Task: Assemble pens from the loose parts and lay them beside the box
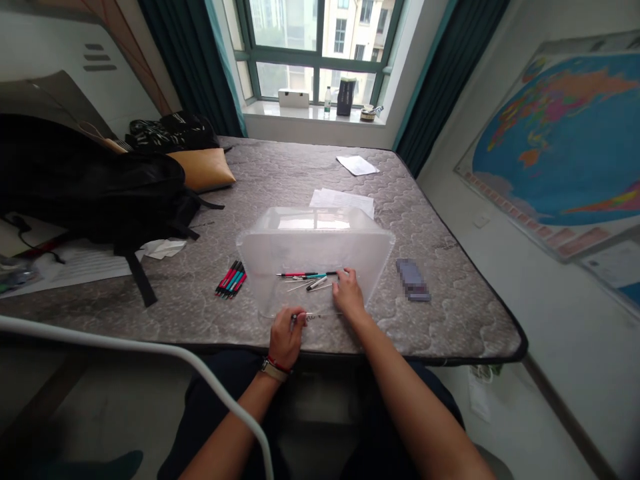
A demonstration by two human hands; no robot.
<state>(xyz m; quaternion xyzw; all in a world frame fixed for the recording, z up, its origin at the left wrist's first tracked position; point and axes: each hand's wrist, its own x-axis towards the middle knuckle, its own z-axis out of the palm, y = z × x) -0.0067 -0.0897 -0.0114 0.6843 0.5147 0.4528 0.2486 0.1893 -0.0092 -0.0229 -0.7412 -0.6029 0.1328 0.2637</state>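
A translucent plastic bin point(320, 248) lies on its side, its mouth towards me. Inside it are a pen with red and teal sections point(303, 274), a white-and-black pen piece point(317, 283) and several thin refills point(300, 287). My right hand point(349, 295) reaches into the bin, fingers curved and apart, close to the ends of a black barrel and a refill. At the bin's front edge, my left hand point(287, 335) pinches something too small to make out. Small metal springs point(313, 316) lie beside those fingertips. Several red and teal pens point(231, 279) rest in a row left of the bin.
A pixelated phone-like object point(413, 280) is right of the bin. Papers point(343, 200) lie behind it on the quilted mattress point(280, 173). A black backpack point(95, 180) fills the left side. A white curved tube point(150, 348) crosses the lower left, over my left forearm.
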